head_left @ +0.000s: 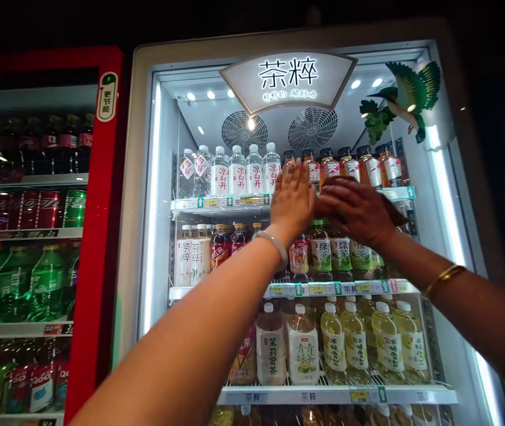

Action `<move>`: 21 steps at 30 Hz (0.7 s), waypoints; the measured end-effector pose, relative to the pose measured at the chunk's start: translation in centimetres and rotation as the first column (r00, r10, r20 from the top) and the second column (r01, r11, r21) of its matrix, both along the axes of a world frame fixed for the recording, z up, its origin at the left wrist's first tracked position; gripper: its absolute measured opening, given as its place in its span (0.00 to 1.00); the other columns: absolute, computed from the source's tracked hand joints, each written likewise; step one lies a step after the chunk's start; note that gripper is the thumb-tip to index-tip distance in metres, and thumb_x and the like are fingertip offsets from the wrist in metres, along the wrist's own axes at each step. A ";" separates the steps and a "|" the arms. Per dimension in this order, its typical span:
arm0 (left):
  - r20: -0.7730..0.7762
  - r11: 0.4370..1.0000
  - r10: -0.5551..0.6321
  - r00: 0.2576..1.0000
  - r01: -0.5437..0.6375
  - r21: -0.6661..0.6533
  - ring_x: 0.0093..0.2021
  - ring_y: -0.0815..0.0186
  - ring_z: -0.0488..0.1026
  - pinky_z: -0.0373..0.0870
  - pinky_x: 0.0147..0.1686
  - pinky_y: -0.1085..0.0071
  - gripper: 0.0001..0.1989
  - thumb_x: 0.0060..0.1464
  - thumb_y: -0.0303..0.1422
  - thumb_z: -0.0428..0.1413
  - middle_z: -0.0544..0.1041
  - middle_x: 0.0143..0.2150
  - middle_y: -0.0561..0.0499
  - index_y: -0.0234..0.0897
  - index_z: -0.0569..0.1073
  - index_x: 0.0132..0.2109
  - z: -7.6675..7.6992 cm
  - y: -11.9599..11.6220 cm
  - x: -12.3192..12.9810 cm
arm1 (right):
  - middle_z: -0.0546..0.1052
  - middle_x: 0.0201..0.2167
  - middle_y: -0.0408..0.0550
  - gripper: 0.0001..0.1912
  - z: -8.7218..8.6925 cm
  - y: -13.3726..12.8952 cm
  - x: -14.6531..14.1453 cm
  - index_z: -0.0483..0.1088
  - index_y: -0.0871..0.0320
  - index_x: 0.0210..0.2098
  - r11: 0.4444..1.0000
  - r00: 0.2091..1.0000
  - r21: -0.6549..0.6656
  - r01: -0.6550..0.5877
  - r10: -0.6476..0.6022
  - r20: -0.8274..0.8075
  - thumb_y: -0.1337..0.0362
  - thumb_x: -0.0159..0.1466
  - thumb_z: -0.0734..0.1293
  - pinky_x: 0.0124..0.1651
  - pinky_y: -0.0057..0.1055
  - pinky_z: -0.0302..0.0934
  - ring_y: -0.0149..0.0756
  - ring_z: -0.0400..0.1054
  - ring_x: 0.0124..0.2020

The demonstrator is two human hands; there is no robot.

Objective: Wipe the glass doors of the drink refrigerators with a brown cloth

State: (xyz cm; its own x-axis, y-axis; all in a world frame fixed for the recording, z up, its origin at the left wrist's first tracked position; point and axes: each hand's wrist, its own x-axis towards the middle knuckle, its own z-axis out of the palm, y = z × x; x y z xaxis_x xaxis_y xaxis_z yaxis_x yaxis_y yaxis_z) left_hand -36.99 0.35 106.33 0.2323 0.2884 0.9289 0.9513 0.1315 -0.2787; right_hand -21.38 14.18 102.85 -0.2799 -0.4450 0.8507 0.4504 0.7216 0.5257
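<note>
My left hand (294, 198), with a pale bangle (274, 245) at the wrist, is raised with its fingers stretched out, back towards me. My right hand (354, 207), with a gold bangle (444, 280) on the forearm, reaches in from the right, fingers extended and pointing left. The hands meet or overlap near the thumbs; whether they press together I cannot tell. No object shows in either one. Behind them stand amber bottles (370, 168) with dark caps and clear water bottles (237, 171) on the upper shelf, and green tea bottles (342, 251) below.
The lit drinks fridge (146, 165) fills the middle, with a fan-shaped sign (288, 83) and a bird decoration (405, 97) near its top. Lower down, pale yellow bottles (388, 340) line a shelf. At left stands a red-framed fridge (97, 236) with green bottles (51, 281) and cans.
</note>
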 end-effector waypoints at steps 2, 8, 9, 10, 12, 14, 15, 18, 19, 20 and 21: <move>-0.082 0.999 -0.028 0.996 0.026 -0.024 0.83 0.61 0.42 0.34 0.82 0.55 0.33 0.71 0.33 0.41 0.51 0.83 0.45 0.33 0.52 0.79 -1.0 1.2 0.2 | 0.74 0.65 0.58 0.24 1.9 0.8 0.4 0.72 0.52 0.63 0.994 0.976 -0.111 -0.015 -0.010 -0.218 0.52 0.72 0.63 0.71 0.63 0.55 0.59 0.62 0.69; -0.071 1.000 0.002 0.997 -0.002 -0.004 0.83 0.59 0.43 0.34 0.82 0.60 0.35 0.68 0.31 0.42 0.51 0.82 0.40 0.23 0.52 0.78 -1.8 1.6 -0.1 | 0.69 0.69 0.54 0.27 3.2 -2.3 -3.6 0.67 0.48 0.68 0.933 0.914 -0.358 0.023 -0.165 -0.372 0.52 0.72 0.61 0.71 0.69 0.50 0.62 0.55 0.73; -0.067 1.000 0.001 0.998 -0.001 -0.002 0.83 0.58 0.43 0.35 0.82 0.60 0.35 0.68 0.31 0.42 0.51 0.82 0.40 0.22 0.52 0.78 -1.8 1.6 0.0 | 0.70 0.69 0.53 0.27 2.1 -2.4 -3.2 0.67 0.49 0.69 0.949 0.935 -0.313 0.038 -0.144 -0.323 0.52 0.72 0.60 0.72 0.66 0.50 0.60 0.55 0.73; -0.062 1.000 -0.004 0.998 0.004 0.001 0.83 0.58 0.43 0.35 0.82 0.60 0.36 0.67 0.30 0.42 0.52 0.82 0.40 0.22 0.52 0.78 -1.7 1.6 0.0 | 0.71 0.68 0.53 0.27 0.8 -1.9 -2.3 0.68 0.49 0.68 0.964 0.955 -0.261 0.042 -0.116 -0.275 0.51 0.72 0.60 0.73 0.64 0.51 0.58 0.56 0.73; -0.054 1.000 -0.022 0.998 0.023 0.007 0.83 0.58 0.44 0.35 0.82 0.59 0.36 0.67 0.30 0.42 0.53 0.82 0.42 0.24 0.53 0.78 -1.7 1.7 0.1 | 0.74 0.65 0.52 0.26 -1.3 0.1 0.8 0.72 0.50 0.65 0.985 0.984 -0.168 0.033 -0.062 -0.167 0.51 0.71 0.62 0.74 0.58 0.53 0.55 0.59 0.73; -0.051 0.999 -0.032 0.998 0.033 0.009 0.83 0.58 0.45 0.34 0.82 0.58 0.36 0.66 0.30 0.43 0.54 0.82 0.43 0.28 0.55 0.78 -1.7 1.8 0.1 | 0.76 0.64 0.50 0.26 -1.9 3.0 4.2 0.74 0.46 0.61 0.983 0.993 -0.179 0.036 -0.055 -0.100 0.50 0.66 0.65 0.73 0.53 0.56 0.52 0.64 0.69; -0.050 0.999 -0.031 0.998 0.032 0.009 0.83 0.58 0.44 0.34 0.82 0.58 0.36 0.65 0.30 0.44 0.53 0.82 0.44 0.28 0.55 0.78 -1.7 1.9 0.1 | 0.77 0.62 0.52 0.25 -1.5 4.5 5.4 0.76 0.46 0.59 0.975 0.986 -0.220 0.036 -0.071 -0.151 0.51 0.65 0.65 0.72 0.52 0.58 0.52 0.65 0.67; -0.052 1.000 -0.021 0.998 0.021 0.012 0.83 0.58 0.45 0.35 0.82 0.58 0.35 0.65 0.30 0.45 0.54 0.82 0.45 0.29 0.57 0.78 -1.7 1.9 0.2 | 0.74 0.62 0.65 0.27 1.4 6.8 5.8 0.75 0.52 0.60 0.926 0.861 -0.376 -0.028 -0.168 -0.480 0.55 0.63 0.65 0.66 0.70 0.52 0.64 0.60 0.65; -0.053 1.000 -0.016 0.998 0.016 0.013 0.83 0.58 0.45 0.35 0.82 0.58 0.35 0.66 0.30 0.44 0.54 0.82 0.45 0.29 0.57 0.78 -1.7 1.9 0.3 | 0.72 0.64 0.68 0.29 2.2 6.6 4.9 0.74 0.53 0.62 0.912 0.804 -0.406 -0.059 -0.198 -0.561 0.55 0.63 0.65 0.64 0.75 0.50 0.67 0.58 0.66; -0.052 1.000 -0.007 0.999 0.008 0.012 0.83 0.58 0.45 0.36 0.82 0.58 0.35 0.66 0.30 0.44 0.54 0.82 0.44 0.28 0.57 0.78 -1.6 1.9 0.3 | 0.71 0.65 0.69 0.30 2.6 6.0 3.7 0.72 0.53 0.63 0.904 0.773 -0.422 -0.076 -0.214 -0.598 0.56 0.63 0.65 0.62 0.77 0.48 0.69 0.55 0.66; -0.053 1.000 0.005 0.999 -0.004 0.009 0.83 0.57 0.45 0.36 0.82 0.58 0.35 0.66 0.30 0.44 0.54 0.82 0.43 0.27 0.57 0.78 -1.6 1.8 0.4 | 0.70 0.66 0.66 0.29 2.5 5.1 2.3 0.72 0.51 0.64 0.902 0.776 -0.425 -0.075 -0.215 -0.593 0.56 0.64 0.66 0.62 0.77 0.48 0.69 0.55 0.67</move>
